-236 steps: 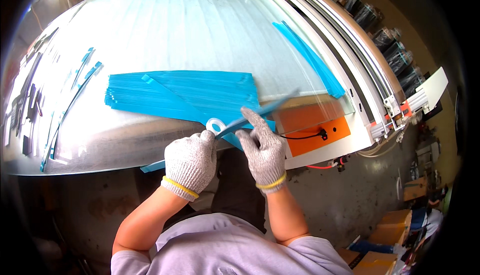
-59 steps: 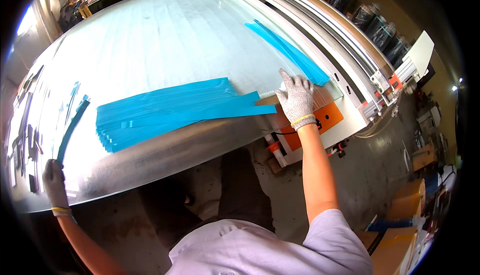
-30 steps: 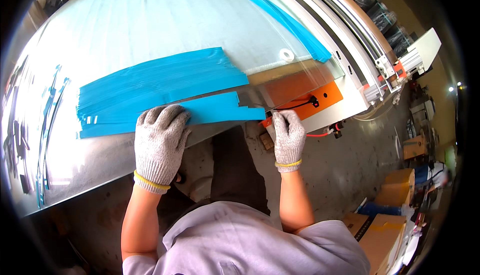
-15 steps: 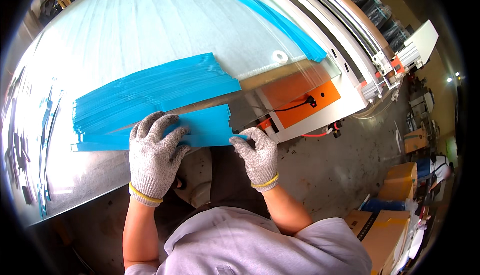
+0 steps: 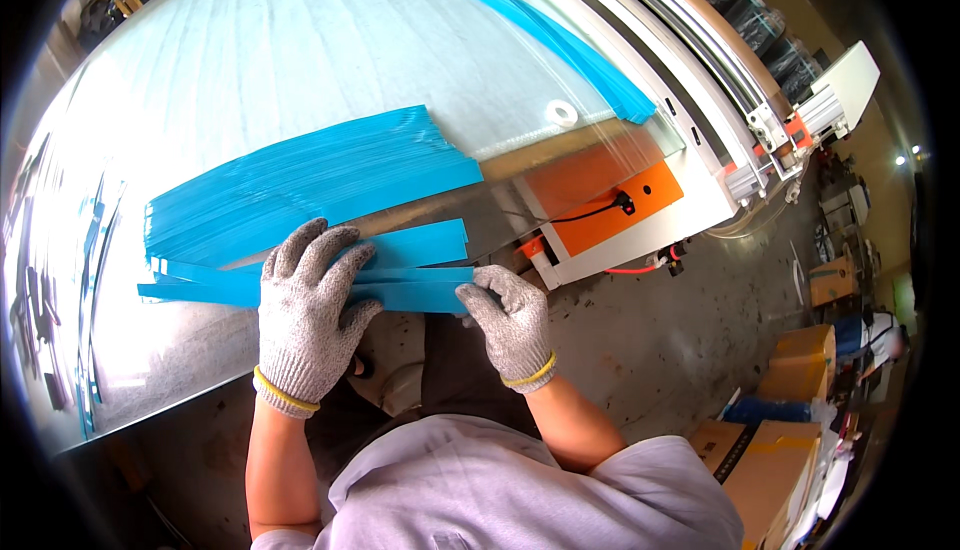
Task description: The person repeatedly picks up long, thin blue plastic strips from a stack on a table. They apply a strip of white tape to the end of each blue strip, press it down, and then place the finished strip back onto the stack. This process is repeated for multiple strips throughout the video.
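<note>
I am pressing my left hand (image 5: pixel 305 310) flat, fingers spread open, on the small bundle of blue strips (image 5: pixel 400 275) lying at the near edge of the worktop (image 5: pixel 300 50), just in front of the big blue stack (image 5: pixel 300 180). My right hand (image 5: pixel 510 320) is pinching the bundle's right end. To square it well, I am judging I should be holding the left palm firm and nudging the ends flush gently.

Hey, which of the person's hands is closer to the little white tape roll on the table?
Right. The right hand grips the blue strips' end, below the white tape roll. The left hand lies flat on the strips, farther left.
</note>
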